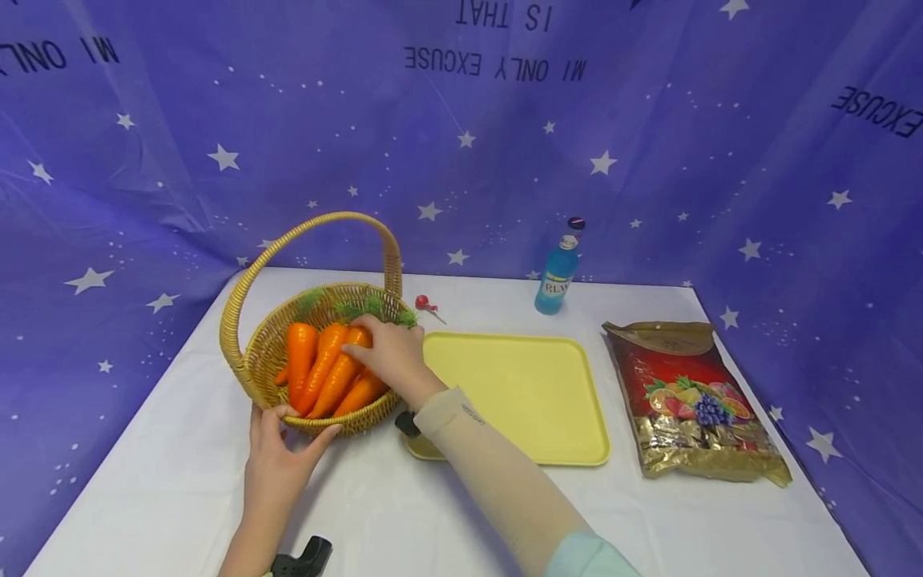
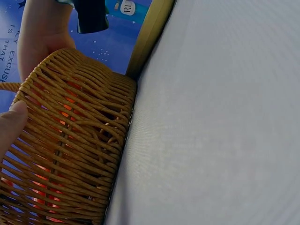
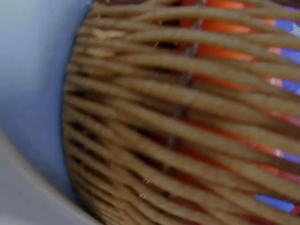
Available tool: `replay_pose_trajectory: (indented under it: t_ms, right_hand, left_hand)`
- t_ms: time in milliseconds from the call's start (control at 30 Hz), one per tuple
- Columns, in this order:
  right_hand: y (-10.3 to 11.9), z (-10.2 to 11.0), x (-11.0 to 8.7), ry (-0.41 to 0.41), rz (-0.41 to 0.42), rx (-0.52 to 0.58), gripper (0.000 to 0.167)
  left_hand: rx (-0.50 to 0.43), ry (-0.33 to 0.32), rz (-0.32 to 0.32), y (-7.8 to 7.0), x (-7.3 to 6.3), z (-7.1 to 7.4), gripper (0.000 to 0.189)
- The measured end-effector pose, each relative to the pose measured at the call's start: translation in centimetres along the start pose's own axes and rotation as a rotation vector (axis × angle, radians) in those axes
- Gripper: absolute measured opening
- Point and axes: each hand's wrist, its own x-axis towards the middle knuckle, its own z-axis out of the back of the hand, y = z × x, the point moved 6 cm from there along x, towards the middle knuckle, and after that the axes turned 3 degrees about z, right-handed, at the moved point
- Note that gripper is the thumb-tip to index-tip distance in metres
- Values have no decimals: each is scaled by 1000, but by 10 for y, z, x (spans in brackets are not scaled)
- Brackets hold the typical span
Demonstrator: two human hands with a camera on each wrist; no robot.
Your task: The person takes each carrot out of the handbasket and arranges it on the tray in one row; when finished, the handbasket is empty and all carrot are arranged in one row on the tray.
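A woven wicker basket (image 1: 247,383) with a tall arched handle stands at the left of the table, holding several orange carrots (image 1: 302,357) with green tops. My left hand (image 1: 277,461) holds the basket's near rim; the left wrist view shows a thumb (image 2: 14,123) against the wickerwork (image 2: 79,122). Reaching in from the right, my right hand (image 1: 395,353) grips the upper part of one carrot (image 1: 339,383) with thumb and fingers. Its fingertips are partly hidden. The right wrist view shows only the basket's side (image 3: 154,112), with orange through the gaps.
Right of the basket lies a yellow tray (image 1: 519,393), partly beneath my right forearm. A blue bottle (image 1: 557,276) stands behind it. A red and gold candy bag (image 1: 692,401) lies at the right. A small red object (image 1: 423,303) with a thin stem rests behind the basket.
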Motion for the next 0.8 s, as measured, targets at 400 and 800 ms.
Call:
replay_pose_trajectory:
  t_ms: [400, 800]
  right_hand:
    - [-14, 27, -11, -194, 26, 393, 44]
    - [-28, 71, -43, -283, 121, 840, 47]
  left_hand:
    - [14, 1, 1, -3, 2, -1, 65]
    - [4, 44, 50, 2, -1, -2, 70]
